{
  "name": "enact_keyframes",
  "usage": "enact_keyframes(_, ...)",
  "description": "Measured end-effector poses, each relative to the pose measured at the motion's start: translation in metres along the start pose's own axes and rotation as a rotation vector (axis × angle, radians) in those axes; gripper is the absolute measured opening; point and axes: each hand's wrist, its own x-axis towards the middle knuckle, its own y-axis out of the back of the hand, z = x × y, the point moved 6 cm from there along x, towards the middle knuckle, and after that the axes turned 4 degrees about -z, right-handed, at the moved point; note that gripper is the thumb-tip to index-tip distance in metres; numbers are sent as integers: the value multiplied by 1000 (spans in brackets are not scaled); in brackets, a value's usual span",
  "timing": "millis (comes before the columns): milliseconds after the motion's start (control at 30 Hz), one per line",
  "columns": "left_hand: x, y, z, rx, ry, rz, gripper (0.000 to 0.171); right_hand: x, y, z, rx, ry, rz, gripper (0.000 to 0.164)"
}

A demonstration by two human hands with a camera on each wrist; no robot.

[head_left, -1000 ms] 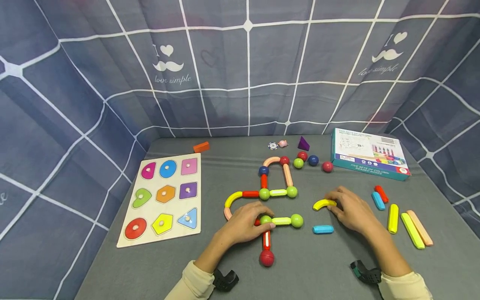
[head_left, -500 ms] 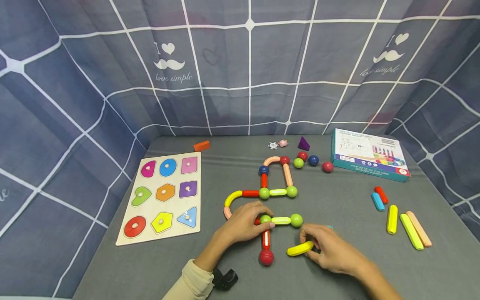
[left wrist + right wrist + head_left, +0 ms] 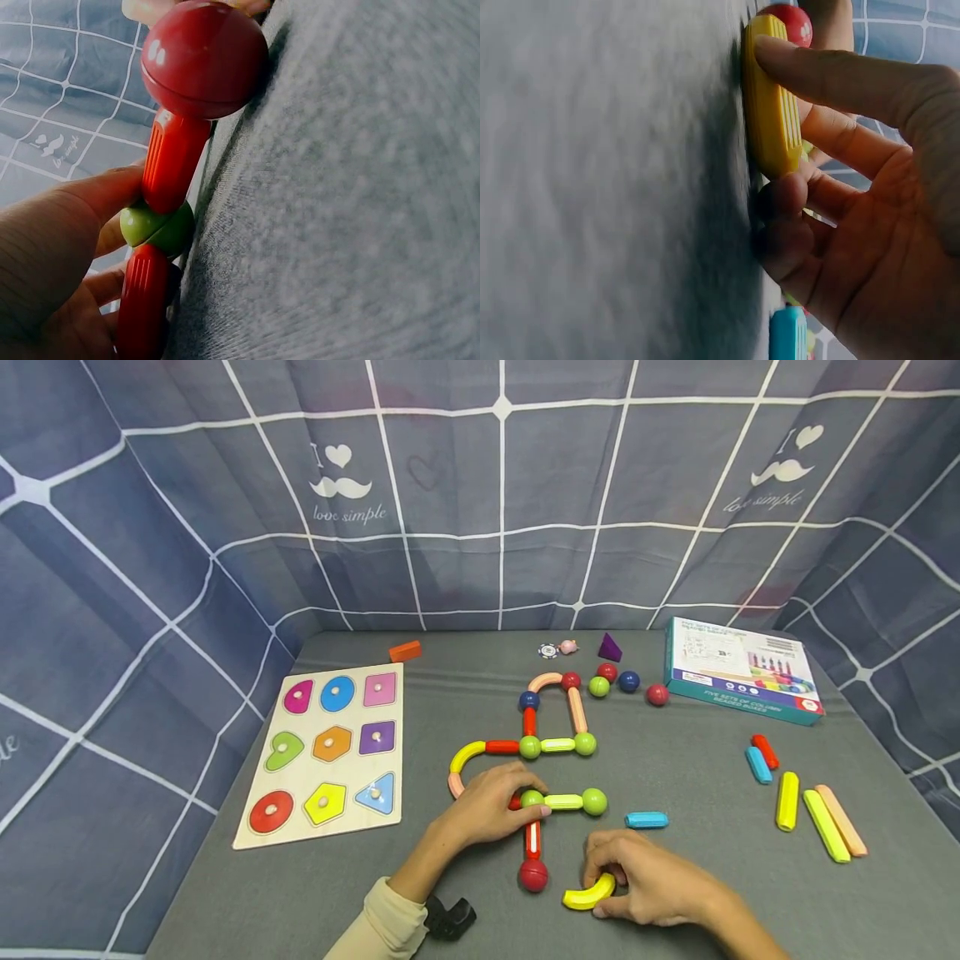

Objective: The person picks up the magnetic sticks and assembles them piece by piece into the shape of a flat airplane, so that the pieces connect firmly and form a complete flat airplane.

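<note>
My left hand pinches a green ball of a flat figure made of building sticks and balls. From that ball a red stick runs toward me to a red ball, and a pale yellow-green stick leads right to another green ball. In the left wrist view, thumb and fingers lie around the green ball. My right hand holds a curved yellow stick between thumb and fingers, low over the table, right of the red ball. A blue stick lies beyond that hand.
On the left lies a shape puzzle board. Loose sticks, including a yellow one, lie at right. Several loose balls, one of them blue, sit behind, near a purple block and a box. An orange block stands at back left.
My right hand has carried the curved yellow stick left and toward me, from beyond the blue stick to beside the red ball, turning it on the way. My left hand has stayed in place.
</note>
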Motion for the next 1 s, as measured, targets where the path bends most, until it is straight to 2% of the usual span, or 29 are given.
enact_keyframes(67,0,0,0,-5,1,1,29,3,-3,-4,-4,35,-7,23)
enact_keyframes(300,0,-1,-1,-12,-4,3,29,14,-14,-13,-7,67,-21,25)
enact_keyframes(567,0,-1,-1,-4,-14,20,28,24,-25,-24,-218,92,25,30)
enact_keyframes(667,0,-1,-2,4,-14,22,27,27,-29,-27,-257,96,37,35)
enact_keyframes(767,1,-1,-3,6,-5,15,28,30,-32,-28,-232,96,27,36)
enact_keyframes(1000,1,-2,-2,6,9,-4,29,31,-34,-26,-91,81,1,23)
